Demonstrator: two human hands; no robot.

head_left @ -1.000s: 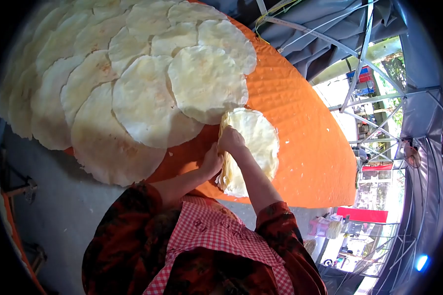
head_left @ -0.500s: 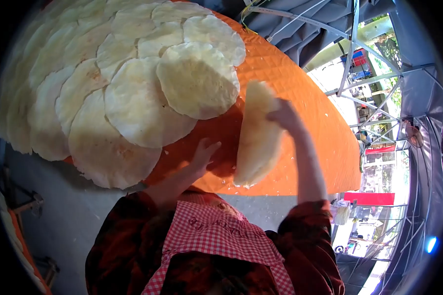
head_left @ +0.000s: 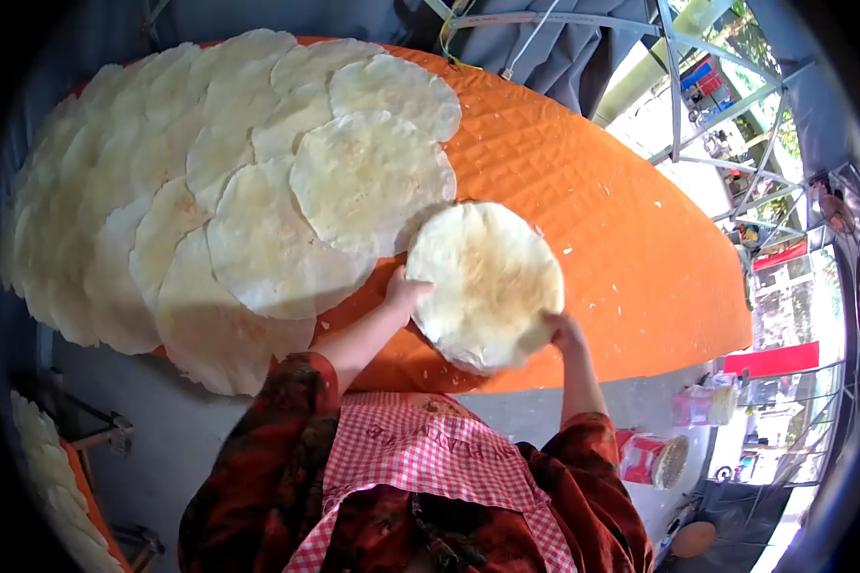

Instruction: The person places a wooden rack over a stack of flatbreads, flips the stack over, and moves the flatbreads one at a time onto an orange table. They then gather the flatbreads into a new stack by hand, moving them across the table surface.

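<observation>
A round, thin flatbread point(head_left: 487, 277) with a browned middle is held between my two hands over the orange quilted cloth point(head_left: 631, 258). My left hand point(head_left: 408, 291) grips its left edge, thumb on top. At the lower right edge, my right hand point(head_left: 559, 329) pinches the rim. Just up and left lies another flatbread point(head_left: 373, 181), the nearest of many pale rounds point(head_left: 277, 239) that overlap across the left part of the cloth.
Crumbs dot the orange cloth on the right. Below the table's near edge, clear containers with red labels point(head_left: 645, 458) stand on the grey floor point(head_left: 506, 415). At lower left is a second surface with more flatbreads point(head_left: 53, 468). Metal frame bars point(head_left: 674, 86) rise at the back right.
The flatbread, earlier upright on edge in my right hand, now faces up flat. My left hand has moved from beside it to grip its left edge; my right hand has come down.
</observation>
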